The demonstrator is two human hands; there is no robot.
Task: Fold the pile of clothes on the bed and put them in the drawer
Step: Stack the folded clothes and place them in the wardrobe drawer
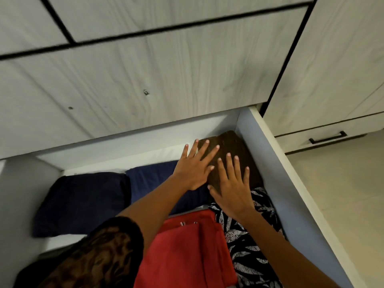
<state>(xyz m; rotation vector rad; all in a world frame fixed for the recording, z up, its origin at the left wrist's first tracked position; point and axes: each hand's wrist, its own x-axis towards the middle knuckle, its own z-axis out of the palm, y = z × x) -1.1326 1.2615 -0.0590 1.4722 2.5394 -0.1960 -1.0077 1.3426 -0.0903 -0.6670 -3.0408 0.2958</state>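
Under both flat hands [212,173], brown folded garment [232,151] inside drawer [268,150]

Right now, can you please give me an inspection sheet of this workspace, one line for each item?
Surface: open drawer, white inside, a bare strip along the back wall.
Job's things: folded brown garment in the back right corner; black and white patterned garment in front of it; folded red garment beside that; two navy folded garments to the left.
Clutter: nothing seen.
Grippers: left hand and right hand both flat, fingers spread, on the brown garment.
Cables: nothing seen.
Surroundings: pale wood-grain drawer fronts above; neighbouring cabinet with a black handle; light floor to the right.
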